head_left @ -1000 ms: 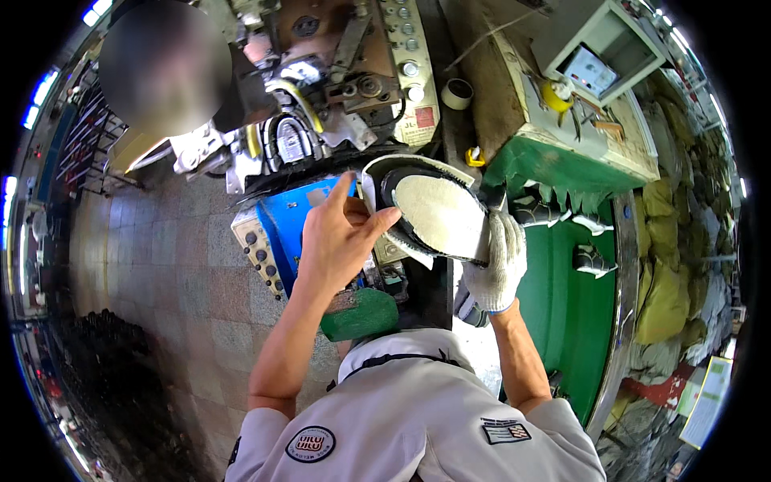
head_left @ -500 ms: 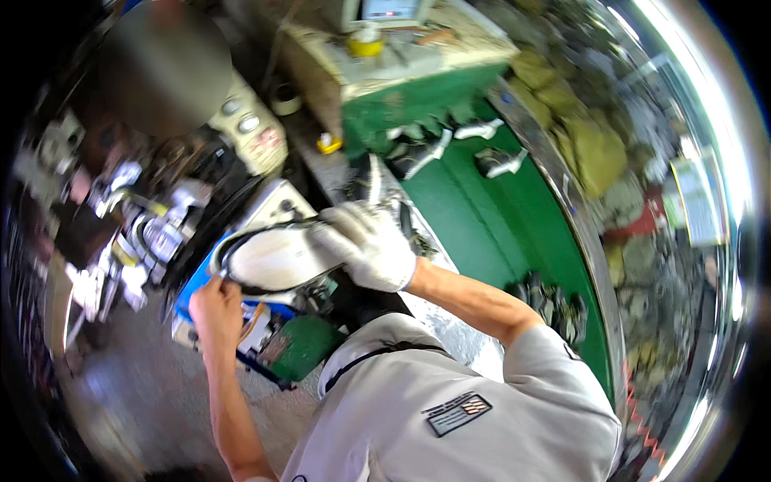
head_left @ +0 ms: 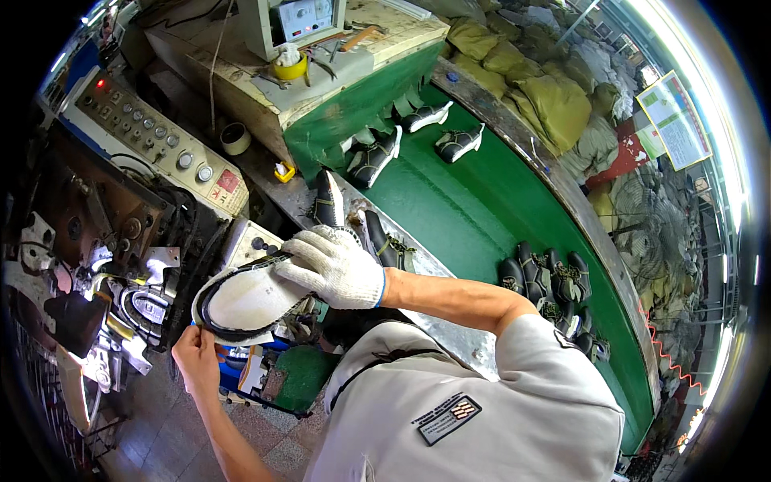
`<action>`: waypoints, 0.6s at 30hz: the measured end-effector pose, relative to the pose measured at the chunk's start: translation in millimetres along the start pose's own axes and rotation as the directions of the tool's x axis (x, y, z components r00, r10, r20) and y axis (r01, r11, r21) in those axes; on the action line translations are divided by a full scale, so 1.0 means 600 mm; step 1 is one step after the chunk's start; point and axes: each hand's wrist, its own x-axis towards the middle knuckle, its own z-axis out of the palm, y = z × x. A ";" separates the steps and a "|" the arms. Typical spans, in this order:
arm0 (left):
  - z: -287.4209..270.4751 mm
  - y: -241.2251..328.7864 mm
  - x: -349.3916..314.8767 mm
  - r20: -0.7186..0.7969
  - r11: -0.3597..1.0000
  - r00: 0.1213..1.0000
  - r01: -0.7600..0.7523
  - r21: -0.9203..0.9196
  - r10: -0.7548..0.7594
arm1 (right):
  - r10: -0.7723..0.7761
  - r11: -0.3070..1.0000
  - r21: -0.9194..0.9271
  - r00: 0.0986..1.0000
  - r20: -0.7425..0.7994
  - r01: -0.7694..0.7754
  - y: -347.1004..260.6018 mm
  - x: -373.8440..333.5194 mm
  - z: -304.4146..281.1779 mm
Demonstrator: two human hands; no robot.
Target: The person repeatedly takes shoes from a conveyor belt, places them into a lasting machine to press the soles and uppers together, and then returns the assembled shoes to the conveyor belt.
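An unsoled shoe upper (head_left: 253, 299) is held bottom up, its pale insole showing inside a dark folded rim. My right hand (head_left: 341, 267), in a white knitted glove, wraps round one end with the fingers lying over the insole. At the opposite end, my bare left hand (head_left: 197, 353) pinches the edge of the upper between thumb and fingers. Just beyond the glove, a dark shoe (head_left: 328, 201) with a white sole edge stands beside another dark shoe (head_left: 381, 241) with laces.
On the left is a machine with metal clamps (head_left: 132, 305) and a knobbed control panel (head_left: 152, 132). A green conveyor trough (head_left: 482, 209) on the right carries several dark shoes (head_left: 554, 277). A wooden bench (head_left: 241, 72) with a yellow tape roll (head_left: 291, 68) stands ahead; sacks (head_left: 554, 104) pile up beyond.
The surroundings have shifted left in view, and more of the control panel shows. The shoe upper and both hands sit slightly further left, with both holds kept.
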 end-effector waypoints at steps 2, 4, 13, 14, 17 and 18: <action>0.002 0.005 -0.004 -0.099 0.988 0.994 0.037 -0.151 -0.053 | -0.015 1.000 0.013 0.999 -0.052 0.016 -0.007 0.016 -0.005; -0.002 0.010 -0.010 -0.195 0.932 0.966 0.090 -0.351 -0.167 | 0.144 0.974 0.170 0.989 0.039 -0.148 -0.010 0.003 0.020; -0.046 0.010 -0.024 -0.143 0.944 0.951 0.237 -0.228 -0.273 | 0.021 0.998 0.054 0.994 0.104 -0.027 -0.052 0.049 0.038; -0.056 0.008 -0.025 -0.130 0.958 0.955 0.245 -0.151 -0.265 | 0.003 0.998 0.057 0.995 0.101 -0.009 -0.054 0.055 0.043; -0.081 0.007 -0.038 -0.036 0.940 0.973 0.210 -0.268 -0.227 | 0.001 0.996 0.083 0.991 0.131 -0.012 -0.048 0.052 0.052; -0.088 0.002 -0.042 -0.038 0.895 0.962 0.237 -0.378 -0.271 | -0.014 0.997 0.083 0.991 0.136 0.003 -0.049 0.053 0.058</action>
